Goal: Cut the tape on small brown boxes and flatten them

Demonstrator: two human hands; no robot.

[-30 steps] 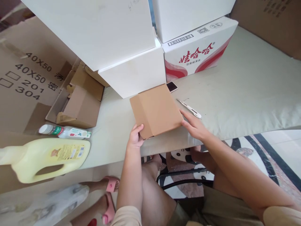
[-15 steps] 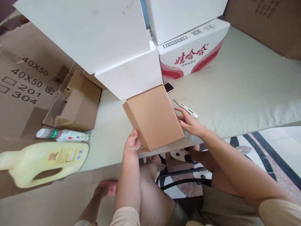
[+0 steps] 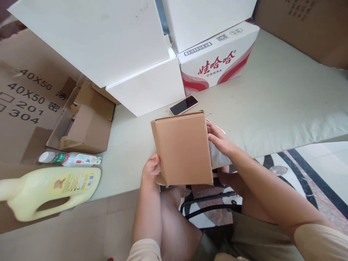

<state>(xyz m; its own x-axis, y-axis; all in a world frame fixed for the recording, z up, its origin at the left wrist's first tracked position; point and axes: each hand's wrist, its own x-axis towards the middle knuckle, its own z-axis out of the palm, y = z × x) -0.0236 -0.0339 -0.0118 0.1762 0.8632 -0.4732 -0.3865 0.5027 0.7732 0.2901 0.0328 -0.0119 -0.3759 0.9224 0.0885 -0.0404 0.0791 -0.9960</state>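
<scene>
A small brown cardboard box (image 3: 183, 150) is held between my two hands over the front edge of the table. My left hand (image 3: 151, 166) is closed on its lower left edge, thumb on top and fingers partly hidden. At the upper right edge, my right hand (image 3: 219, 139) grips with bent fingers, some of them behind the box. A folded flap sticks out at the lower left corner. Just beyond the box lies a phone (image 3: 184, 105), screen up. The white utility knife is mostly covered by my right hand and the box.
White boxes (image 3: 146, 85) are stacked at the back, beside a red-and-white printed carton (image 3: 217, 67). On the left are an opened cardboard box (image 3: 88, 127), a plastic bottle (image 3: 72, 158) and a pale yellow jug (image 3: 54, 188). Another brown carton (image 3: 301, 32) stands at the back right.
The box has turned and shifted right and nearer to me, uncovering more of the phone and covering the knife. My right hand has closed against its edge. A foot in a pink slipper has left view.
</scene>
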